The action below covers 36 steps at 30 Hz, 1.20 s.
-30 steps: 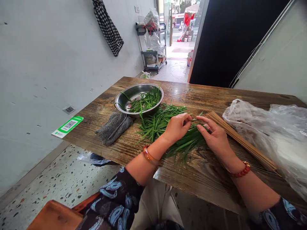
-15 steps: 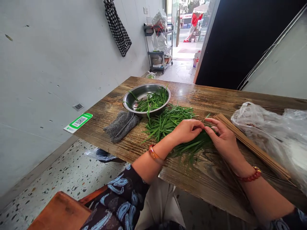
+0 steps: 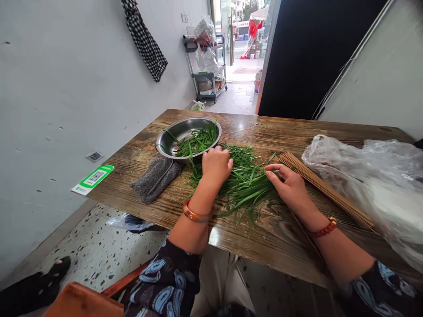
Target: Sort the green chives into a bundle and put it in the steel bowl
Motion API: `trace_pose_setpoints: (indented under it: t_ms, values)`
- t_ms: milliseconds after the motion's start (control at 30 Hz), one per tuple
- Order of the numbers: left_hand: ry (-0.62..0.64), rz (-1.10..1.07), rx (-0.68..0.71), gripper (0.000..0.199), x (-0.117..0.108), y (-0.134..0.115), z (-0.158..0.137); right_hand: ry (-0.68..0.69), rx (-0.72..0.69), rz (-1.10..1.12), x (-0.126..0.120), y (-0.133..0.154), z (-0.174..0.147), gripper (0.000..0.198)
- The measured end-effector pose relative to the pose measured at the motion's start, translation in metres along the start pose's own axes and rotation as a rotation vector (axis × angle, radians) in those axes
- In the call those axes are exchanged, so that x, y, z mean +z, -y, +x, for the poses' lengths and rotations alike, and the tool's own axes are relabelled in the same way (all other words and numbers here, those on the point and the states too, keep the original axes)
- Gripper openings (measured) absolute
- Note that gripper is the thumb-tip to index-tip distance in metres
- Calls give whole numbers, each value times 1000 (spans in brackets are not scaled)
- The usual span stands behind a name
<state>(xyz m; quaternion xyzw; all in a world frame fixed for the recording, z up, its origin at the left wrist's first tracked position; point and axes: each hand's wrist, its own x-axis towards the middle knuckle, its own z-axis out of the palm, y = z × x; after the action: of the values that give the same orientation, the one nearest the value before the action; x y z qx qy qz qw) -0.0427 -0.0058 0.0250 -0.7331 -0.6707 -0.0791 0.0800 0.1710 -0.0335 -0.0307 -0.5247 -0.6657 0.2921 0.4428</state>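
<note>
My left hand [image 3: 216, 165] is curled closed over the near rim of the metal bowl [image 3: 162, 152], beside the heap of chives [image 3: 246, 176]. Its fingertips are hidden behind the knuckles, so I cannot see what they grip. With thumb and forefinger my right hand [image 3: 288, 184] pinches a thin bamboo skewer, whose pale tip pokes out past the fingers and whose shaft runs back under the forearm. Chive leaves lie just left of that hand. More cut chives [image 3: 201, 141] are in the bowl.
A bundle of bamboo skewers [image 3: 324, 189] lies right of my right hand, beside a clear plastic bag [image 3: 380, 176]. Left of the chives sits a grey mesh cloth [image 3: 155, 179]. A QR-code card [image 3: 94, 179] is at the table's left edge. Someone's dark-clad leg [image 3: 29, 281] shows at lower left.
My left hand has left my right hand and moved left, to the bowl's near rim. The right hand keeps its pinch. The view has shifted, and a leg has appeared at lower left.
</note>
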Motion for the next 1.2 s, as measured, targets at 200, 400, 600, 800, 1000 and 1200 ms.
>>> trace_pose_setpoints:
  t_ms: [200, 400, 600, 800, 1000, 1200]
  values:
    - [105, 61, 22, 22, 4, 4, 2, -9, -7, -8, 0, 4, 1, 30]
    - [-48, -72, 71, 17, 8, 1, 5, 1, -11, -2, 0, 7, 1, 27]
    - [-213, -729, 222, 9, 18, -15, 9, 9, -25, 10, 1, 10, 0, 26]
    - [48, -1224, 182, 8, 31, -29, 8, 1, -32, -1, 0, 15, -1, 28]
    - [120, -1135, 209, 12, 38, -29, 8, 9, -36, -12, 1, 14, -1, 26]
    - [71, -1010, 262, 24, 38, -26, 8, 10, -34, -24, 1, 14, -2, 26]
